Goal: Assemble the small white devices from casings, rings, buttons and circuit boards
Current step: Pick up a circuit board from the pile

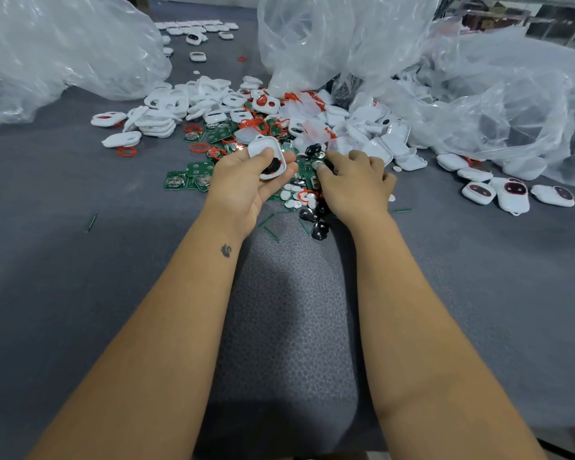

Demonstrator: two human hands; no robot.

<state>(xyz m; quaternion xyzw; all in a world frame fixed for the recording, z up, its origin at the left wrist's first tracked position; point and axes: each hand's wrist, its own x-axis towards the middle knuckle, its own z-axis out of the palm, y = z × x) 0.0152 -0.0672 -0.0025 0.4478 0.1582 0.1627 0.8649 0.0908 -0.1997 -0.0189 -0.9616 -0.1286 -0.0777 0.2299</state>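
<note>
A big pile of parts lies on the grey table, with clear plastic bags behind it. Green circuit boards lie at the pile's near-left edge. Just in front of the pile, the left hand grips a white casing, open side up, long way pointing away and a bit left. The right hand, fingers curled, digs into the pile; I cannot tell what it holds.
</note>
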